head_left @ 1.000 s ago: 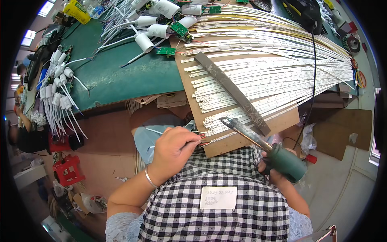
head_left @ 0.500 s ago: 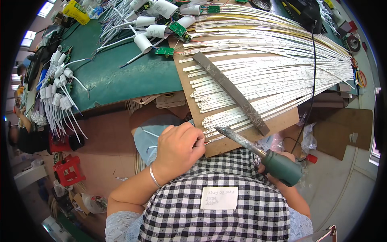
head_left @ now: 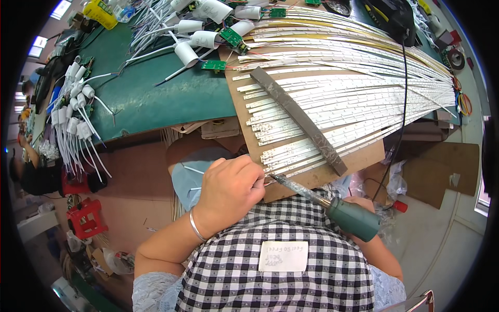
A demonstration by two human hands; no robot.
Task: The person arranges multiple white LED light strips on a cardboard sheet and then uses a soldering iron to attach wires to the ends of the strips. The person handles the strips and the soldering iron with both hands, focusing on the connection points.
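My right hand (head_left: 362,204) grips the green handle of a soldering iron (head_left: 306,193), and the handle hides most of its fingers. The iron's dark tip rests at or just above the end of an LED strip (head_left: 291,170) by the board's near left corner. Beside that tip my left hand (head_left: 232,186) is closed in a pinch, with a bit of thin reddish wire (head_left: 267,182) showing at its fingertips. Many white LED strips fan out over a brown board (head_left: 358,162). A dark flat bar (head_left: 299,119) lies across them.
White cylindrical parts (head_left: 204,39) with green circuit boards (head_left: 213,65) and cables crowd the green table (head_left: 171,99). Another bunch of white parts (head_left: 78,112) hangs over its left edge. A black cord (head_left: 405,88) crosses the strips. At far left a person (head_left: 34,174) sits.
The soldering iron has moved left and slightly down, bringing its tip close to my left fingertips. My left hand keeps its pinch almost in place.
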